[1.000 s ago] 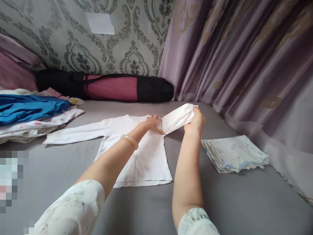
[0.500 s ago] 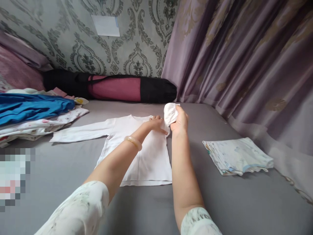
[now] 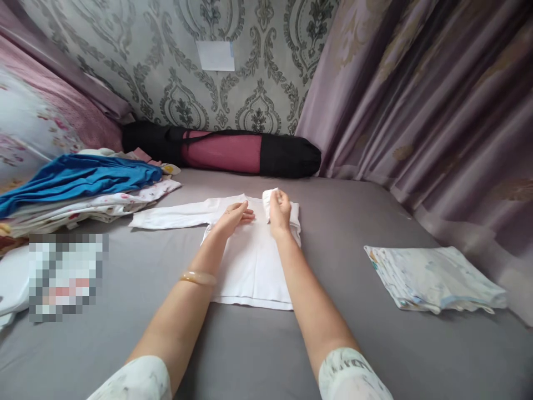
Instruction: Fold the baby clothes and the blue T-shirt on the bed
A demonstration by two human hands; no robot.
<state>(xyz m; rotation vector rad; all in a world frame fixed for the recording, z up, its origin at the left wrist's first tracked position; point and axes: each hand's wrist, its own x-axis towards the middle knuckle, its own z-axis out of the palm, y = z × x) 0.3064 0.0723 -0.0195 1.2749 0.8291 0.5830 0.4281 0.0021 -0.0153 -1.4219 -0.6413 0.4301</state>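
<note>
A white long-sleeved shirt (image 3: 254, 266) lies flat on the grey bed sheet (image 3: 333, 344), its hem toward me. Its left sleeve (image 3: 175, 215) stretches straight out to the side. The right sleeve is folded in over the body, and its bunched end (image 3: 268, 204) is pinched in my right hand (image 3: 281, 211), just above the chest. My left hand (image 3: 235, 218), below a bangle on the wrist, is over the left part of the chest with its fingers apart. Nothing is held in it; whether it touches the cloth I cannot tell.
Folded pale patterned cloth (image 3: 433, 278) lies at the right. A pile of clothes with a blue garment (image 3: 95, 178) is on the left, near a blurred-out item (image 3: 69, 278). A long black and pink bag (image 3: 225, 153) lies along the wall, beside the purple curtain (image 3: 375, 100).
My right hand has brought the sleeve end leftward over the shirt's chest. My left hand has lifted from the right shoulder area and moved left. The view has turned slightly left.
</note>
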